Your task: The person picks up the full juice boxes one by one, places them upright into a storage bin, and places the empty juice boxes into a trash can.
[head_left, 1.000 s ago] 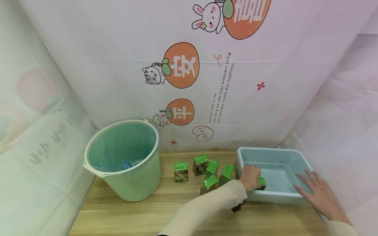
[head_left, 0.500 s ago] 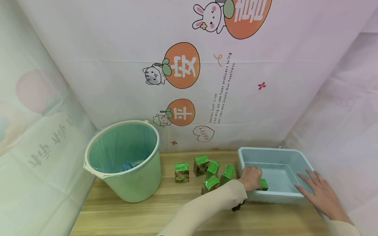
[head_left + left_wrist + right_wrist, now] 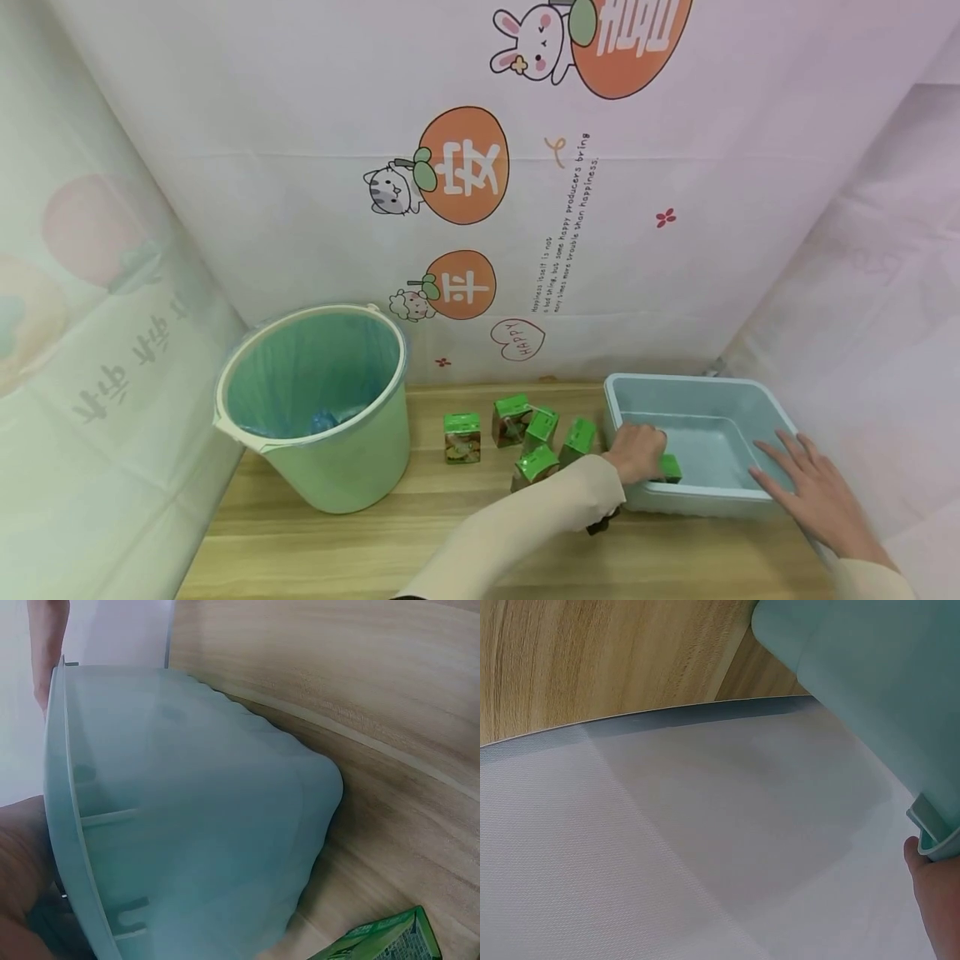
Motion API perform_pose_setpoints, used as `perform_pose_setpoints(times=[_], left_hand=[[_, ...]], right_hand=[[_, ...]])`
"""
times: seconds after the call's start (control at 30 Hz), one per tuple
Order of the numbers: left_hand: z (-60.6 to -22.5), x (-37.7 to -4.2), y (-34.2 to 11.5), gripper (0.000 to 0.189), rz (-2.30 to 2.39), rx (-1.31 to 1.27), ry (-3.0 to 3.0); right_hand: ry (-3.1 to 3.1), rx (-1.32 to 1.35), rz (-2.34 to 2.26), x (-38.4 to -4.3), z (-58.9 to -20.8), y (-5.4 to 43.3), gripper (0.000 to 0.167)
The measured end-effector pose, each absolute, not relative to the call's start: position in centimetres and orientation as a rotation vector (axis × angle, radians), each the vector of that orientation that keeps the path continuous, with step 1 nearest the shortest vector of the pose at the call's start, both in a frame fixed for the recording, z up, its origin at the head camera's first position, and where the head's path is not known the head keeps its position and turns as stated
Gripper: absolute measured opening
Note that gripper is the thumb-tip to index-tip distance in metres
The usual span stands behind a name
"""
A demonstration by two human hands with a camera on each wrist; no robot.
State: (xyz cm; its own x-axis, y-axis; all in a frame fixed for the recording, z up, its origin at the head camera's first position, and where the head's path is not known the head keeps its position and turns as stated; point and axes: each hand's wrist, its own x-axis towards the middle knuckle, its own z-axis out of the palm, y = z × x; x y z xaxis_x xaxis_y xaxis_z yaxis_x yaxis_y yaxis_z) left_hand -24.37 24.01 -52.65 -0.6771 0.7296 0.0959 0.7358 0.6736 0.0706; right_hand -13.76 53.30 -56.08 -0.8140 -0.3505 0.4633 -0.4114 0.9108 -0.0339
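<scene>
My left hand point(image 3: 636, 452) reaches over the near left corner of the light-blue plastic tub point(image 3: 705, 493), its fingers curled down inside. A small green-topped juice carton point(image 3: 670, 469) shows in the tub right at those fingers, gripped by them; the hand hides part of it. In the left wrist view, the tub's outer wall point(image 3: 195, 795) fills the middle and the hand bends over the rim. My right hand point(image 3: 813, 492) lies with spread, straight fingers along the tub's right rim. In the right wrist view its thumb touches the rim point(image 3: 939, 846).
Several more juice cartons point(image 3: 537, 467) stand on the wooden table point(image 3: 420, 542) left of the tub, with one carton point(image 3: 461, 439) a little apart. A pale green bucket point(image 3: 352, 467) with a blue liner stands at the left. Printed white cloth point(image 3: 337, 233) walls the table.
Both hands and the tub stay almost in place. The carton in the tub shows slightly more of its green top than a second ago.
</scene>
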Motion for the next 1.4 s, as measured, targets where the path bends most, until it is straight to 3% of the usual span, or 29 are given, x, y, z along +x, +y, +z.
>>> perform_pose_setpoints(times=[0.2, 0.27, 0.43, 0.5, 0.87, 1.03, 1.27, 1.4], left_hand=[[-52.0, -24.4, 23.3, 0.031, -0.285, -1.286, -2.816], [-51.7, -24.4, 23.0, 0.034, -0.311, -1.304, -2.812], [-51.1, -24.3, 22.3, 0.044, -0.343, -1.345, -2.812], [-50.9, -24.3, 22.1, 0.045, -0.365, -1.353, -2.813], [-48.4, -24.4, 19.8, 0.044, -0.312, -1.339, -2.739], [-47.8, -24.5, 18.3, 0.043, -0.435, -1.351, -2.747], [-47.4, -24.5, 16.2, 0.039, -0.547, -1.352, -2.769], [-47.4, -24.5, 14.7, 0.038, -0.629, -1.329, -2.781]], right_hand=[[-2.642, 0.509, 0.219, -13.8, -56.1, 53.4, 0.061], [-2.591, 0.59, 0.155, -13.8, -56.1, 53.5, 0.053], [-2.623, 0.567, 0.185, -13.7, -56.3, 53.5, 0.053], [-2.684, 0.483, 0.251, -13.6, -56.4, 53.5, 0.06], [-2.713, 0.453, 0.265, -14.0, -56.4, 54.0, 0.063], [-2.577, 0.659, 0.107, -14.0, -56.5, 54.2, 0.05], [-2.621, 0.584, 0.184, -13.7, -56.5, 53.8, 0.057], [-2.541, 0.699, 0.115, -13.9, -56.4, 54.0, 0.05]])
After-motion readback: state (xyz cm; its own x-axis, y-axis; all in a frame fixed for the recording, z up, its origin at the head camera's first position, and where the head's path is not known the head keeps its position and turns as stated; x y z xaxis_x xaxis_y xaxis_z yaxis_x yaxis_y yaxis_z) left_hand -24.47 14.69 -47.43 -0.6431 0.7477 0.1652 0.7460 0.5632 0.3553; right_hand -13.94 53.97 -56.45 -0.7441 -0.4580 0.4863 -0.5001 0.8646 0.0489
